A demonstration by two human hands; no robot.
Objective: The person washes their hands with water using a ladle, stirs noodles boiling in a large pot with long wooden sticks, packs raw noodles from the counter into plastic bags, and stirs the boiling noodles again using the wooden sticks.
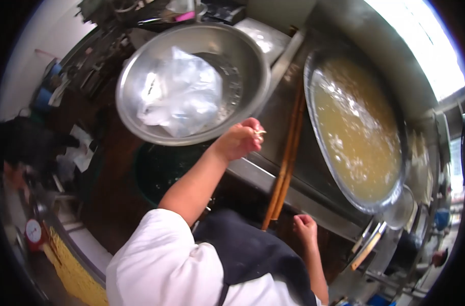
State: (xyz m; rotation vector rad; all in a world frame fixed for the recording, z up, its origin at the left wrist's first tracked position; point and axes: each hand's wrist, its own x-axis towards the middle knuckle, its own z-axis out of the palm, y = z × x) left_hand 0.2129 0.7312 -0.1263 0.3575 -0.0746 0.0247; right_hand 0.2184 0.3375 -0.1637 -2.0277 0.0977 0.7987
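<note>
Piece [261,132], small and pale, pinched in the fingertips of the left hand [238,139], close by the near rim of the steel bowl [249,69], on the side towards the wide pan [370,207]. Cannot tell what kind of piece. Right hand [306,229] low and well apart, beside the metal counter's [253,174] front edge, fingers loosely curled; cannot tell how far closed, or about anything hidden in the palm.

Likeliest mishap, as a judgement: loss of the piece through a slack or slippery pinch, with a drop onto the counter. Next, a knock to the two long wooden sticks [278,204], laid across the front edge with ends jutting towards the dark apron [253,247]; cause enough in a lean forward or a swing of the right arm. At the pan, a possible splash of cloudy yellow liquid [357,148] after any fall from height; cannot judge heat from the glossy froth alone.

For room: tight around the left wrist, against the bowl's rim, with a crumpled plastic bag [184,97] inside. More open between bowl and pan, though crossed by the sticks. Beyond the right hand, a wooden handle [367,251], a likely snag.
</note>
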